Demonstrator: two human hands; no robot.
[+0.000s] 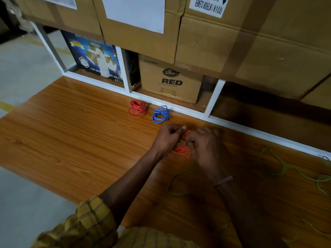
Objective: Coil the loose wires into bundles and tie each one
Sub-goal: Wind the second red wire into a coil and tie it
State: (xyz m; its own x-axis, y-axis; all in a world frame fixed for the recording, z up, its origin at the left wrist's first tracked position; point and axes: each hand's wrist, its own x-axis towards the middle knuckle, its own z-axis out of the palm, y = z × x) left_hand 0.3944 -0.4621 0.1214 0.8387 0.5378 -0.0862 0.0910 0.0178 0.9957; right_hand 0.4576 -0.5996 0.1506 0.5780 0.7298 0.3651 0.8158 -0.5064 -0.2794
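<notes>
Head view, looking down on a wooden table (71,133). Both hands meet near the far edge, a bit right of centre, w/ an orange wire bundle (181,150) between them. Left hand (168,138) is curled, fingertips pinching at the top of the coil; right hand (206,145) is curled too, fingers closed on the same coil from the other side. Exact pinch pts are blurred, can't tell which strand each finger has. Bundle sits just above or on the tabletop, mostly hidden by the hands; only its lower loops and a bit at the top show.

Beyond the hands, close to the far edge: a red wire coil (137,108) and a blue wire coil (160,114), side by side, just apart, red on the left. Both lie flat on the table.

Loose green wire (274,163) sprawls over the right part of the table in open loops, running toward the right edge; another green loop (174,185) lies near the front, between the forearms.

Behind the table, a white shelf frame (213,99) holds cardboard boxes, incl. one marked RED (170,81) and a blue tape box (95,56). Yellow plaid sleeve (86,224) at bottom left; a thread band (223,181) on the right wrist.
</notes>
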